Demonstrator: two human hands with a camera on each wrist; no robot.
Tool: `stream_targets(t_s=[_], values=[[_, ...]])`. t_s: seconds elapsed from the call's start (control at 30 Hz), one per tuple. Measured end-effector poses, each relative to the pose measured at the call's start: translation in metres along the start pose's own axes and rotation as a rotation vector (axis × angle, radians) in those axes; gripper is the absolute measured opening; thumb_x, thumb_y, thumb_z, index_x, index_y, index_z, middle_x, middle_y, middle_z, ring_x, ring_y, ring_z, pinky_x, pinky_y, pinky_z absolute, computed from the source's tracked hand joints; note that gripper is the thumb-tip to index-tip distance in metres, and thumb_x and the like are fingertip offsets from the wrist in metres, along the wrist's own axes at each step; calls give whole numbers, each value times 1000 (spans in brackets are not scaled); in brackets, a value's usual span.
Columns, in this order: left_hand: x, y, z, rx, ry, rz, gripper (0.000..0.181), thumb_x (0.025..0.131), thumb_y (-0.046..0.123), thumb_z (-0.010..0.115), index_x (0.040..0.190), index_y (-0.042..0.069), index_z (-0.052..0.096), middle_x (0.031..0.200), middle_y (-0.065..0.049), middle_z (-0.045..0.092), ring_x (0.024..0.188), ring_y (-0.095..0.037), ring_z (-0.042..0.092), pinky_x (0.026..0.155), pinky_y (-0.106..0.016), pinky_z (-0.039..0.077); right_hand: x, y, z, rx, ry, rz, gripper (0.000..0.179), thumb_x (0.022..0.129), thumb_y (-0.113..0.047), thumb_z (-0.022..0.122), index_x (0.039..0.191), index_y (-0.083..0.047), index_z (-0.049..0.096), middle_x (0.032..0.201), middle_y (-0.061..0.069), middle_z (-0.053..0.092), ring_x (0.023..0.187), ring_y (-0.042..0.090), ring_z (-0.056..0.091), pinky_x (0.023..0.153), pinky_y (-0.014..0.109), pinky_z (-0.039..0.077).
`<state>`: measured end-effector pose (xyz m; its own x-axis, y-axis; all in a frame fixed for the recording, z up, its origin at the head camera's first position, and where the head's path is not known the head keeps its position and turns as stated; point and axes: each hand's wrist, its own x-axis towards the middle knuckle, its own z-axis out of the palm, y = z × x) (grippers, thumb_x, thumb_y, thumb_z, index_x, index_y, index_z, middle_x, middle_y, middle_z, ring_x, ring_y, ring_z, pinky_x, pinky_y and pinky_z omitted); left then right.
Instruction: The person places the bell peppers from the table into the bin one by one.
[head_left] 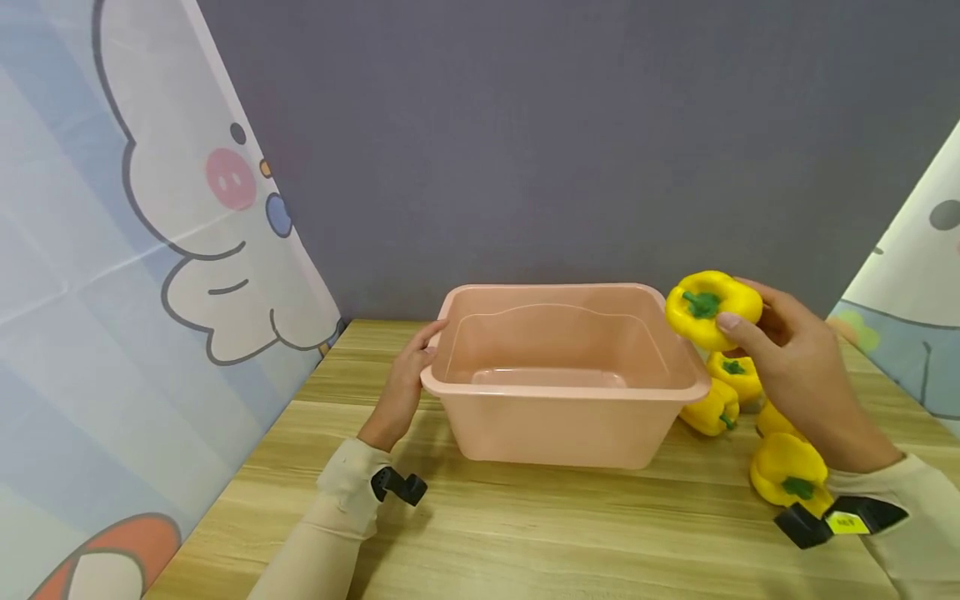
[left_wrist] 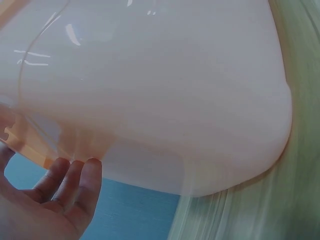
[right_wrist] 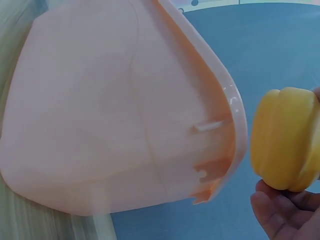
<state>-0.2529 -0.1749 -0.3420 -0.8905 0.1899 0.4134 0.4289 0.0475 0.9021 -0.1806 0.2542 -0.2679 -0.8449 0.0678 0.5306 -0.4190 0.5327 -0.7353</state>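
A pink plastic basin point(head_left: 562, 425) stands upright on the wooden table, and nothing shows inside it. My left hand point(head_left: 405, 379) holds the basin's left rim; in the left wrist view the fingertips point(left_wrist: 90, 170) meet the outer wall below the edge. Up at the basin's right rim, my right hand point(head_left: 798, 362) grips a yellow bell pepper point(head_left: 712, 312) between thumb and fingers, its green stem facing the head camera. The right wrist view shows that pepper point(right_wrist: 285, 140) held just outside the rim, with part of the hand cut off by the frame.
More yellow bell peppers lie on the table point(head_left: 525, 533) right of the basin. One pepper point(head_left: 708, 410) lies close by the basin's wall, another point(head_left: 787, 468) below my right wrist. A grey panel point(head_left: 562, 142) rises behind, and a cartoon-printed sheet point(head_left: 150, 333) borders the left side.
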Motion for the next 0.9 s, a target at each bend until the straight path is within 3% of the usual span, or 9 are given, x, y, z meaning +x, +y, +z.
stream_targets(t_s=[0.2,0.57,0.9], values=[[0,-1,2,13,7,-2,52,101,29,41,150,13,45,154,-5,38,132,-26,43,102,-44,37,8,-2,0,-60,-70,15,56,101,-31,60,151,-14,43,125,-4,52,93,5,59,71,11,50],[0,-6,2,14,28,20,51,101,30,41,148,11,46,143,-14,49,116,-29,52,92,-31,45,26,-11,2,-137,-196,38,60,100,-42,59,149,-12,45,130,9,55,92,7,58,69,16,51],[0,-6,3,31,31,26,51,102,31,40,149,13,46,144,-14,49,117,-29,52,95,-39,43,39,-15,7,-168,-276,45,58,99,-43,61,147,-13,48,130,13,58,93,8,58,71,19,52]])
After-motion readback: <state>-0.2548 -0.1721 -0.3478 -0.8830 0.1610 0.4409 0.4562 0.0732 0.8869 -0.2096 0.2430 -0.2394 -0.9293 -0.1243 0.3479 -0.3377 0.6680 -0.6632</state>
